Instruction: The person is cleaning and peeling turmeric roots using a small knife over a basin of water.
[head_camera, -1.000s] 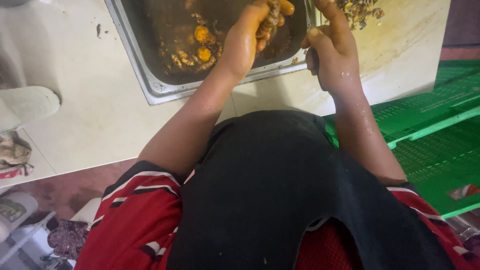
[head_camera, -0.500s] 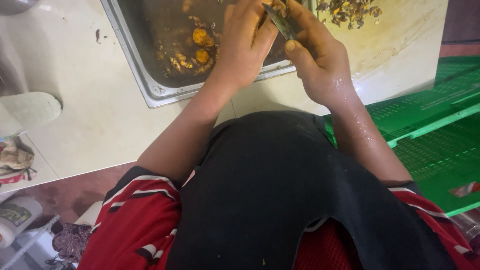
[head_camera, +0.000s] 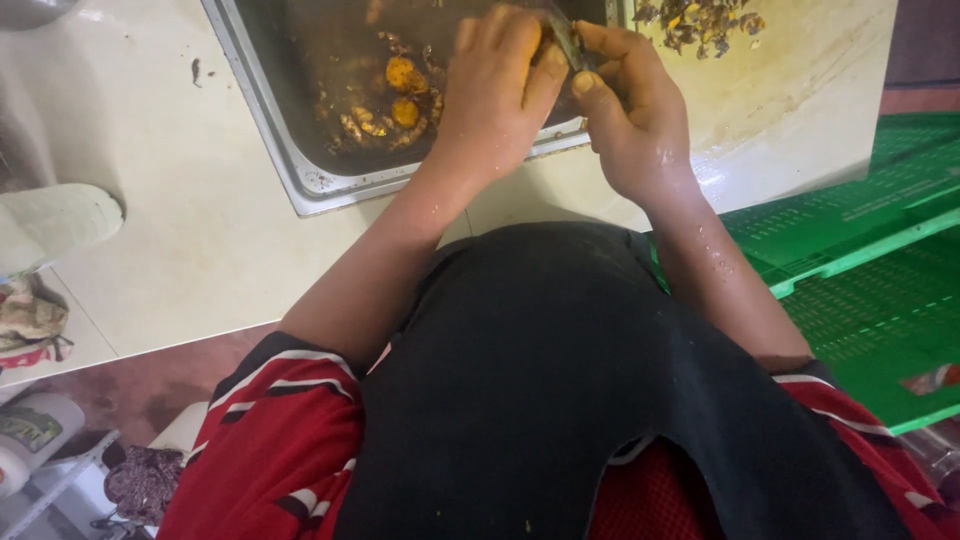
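A pale counter (head_camera: 180, 240) fills the upper left, with a small dark scrap (head_camera: 196, 70) lying on it near the top. A heap of brown and yellow peelings (head_camera: 700, 20) sits on the counter at the upper right. Green plastic crates (head_camera: 860, 270) stand at the right. A white roll (head_camera: 55, 225) and a crumpled cloth (head_camera: 28, 320) lie at the left edge.

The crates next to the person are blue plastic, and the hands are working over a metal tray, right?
Not quite. The head view shows the plastic crates are green, not blue. The left hand and right hand are indeed working over the rectangular metal tray.
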